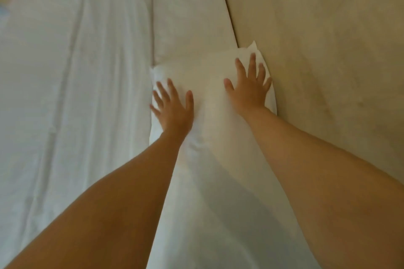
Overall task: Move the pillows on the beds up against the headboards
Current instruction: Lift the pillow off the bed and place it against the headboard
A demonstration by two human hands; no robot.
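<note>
A bed covered in a white, creased cotton sheet (72, 94) carries everything here. A plump white rectangular pillow (209, 159) lies directly on it, its long side pressed against the beige upholstered headboard (328, 39). Beyond this pillow, a second white pillow (188, 17) lies in line with it, also touching the headboard. The sheet stretches away from both pillows on the side opposite the headboard.

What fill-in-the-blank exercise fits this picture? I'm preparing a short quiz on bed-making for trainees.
1. Both hands lie flat on the white ____.
2. The right hand lies nearer the beige ____ than the left hand does.
3. The fingers of both hands are ____, not curled.
4. Left of the pillow lies a wrinkled white ____.

Missing words: pillow; headboard; spread; sheet.
</note>
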